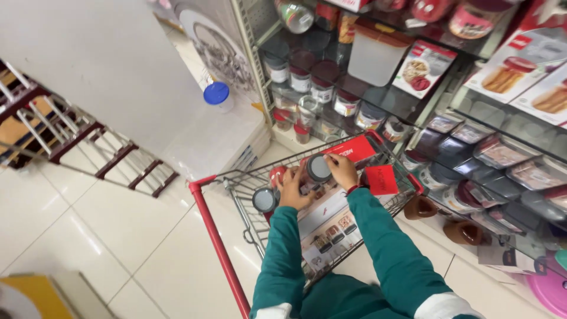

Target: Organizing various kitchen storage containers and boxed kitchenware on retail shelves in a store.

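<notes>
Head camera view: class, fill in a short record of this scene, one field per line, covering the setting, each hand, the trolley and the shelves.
Setting: shop aisle with a pale tiled floor
Left hand: left hand grips the side of a jar with a grey lid
Right hand: right hand rests on the same jar
Trolley: red-framed wire trolley holding a flat printed box and another grey-lidded jar
Shelves: glass shelves on the right, stocked with jars and boxed containers
Clothing: teal sleeves
</notes>
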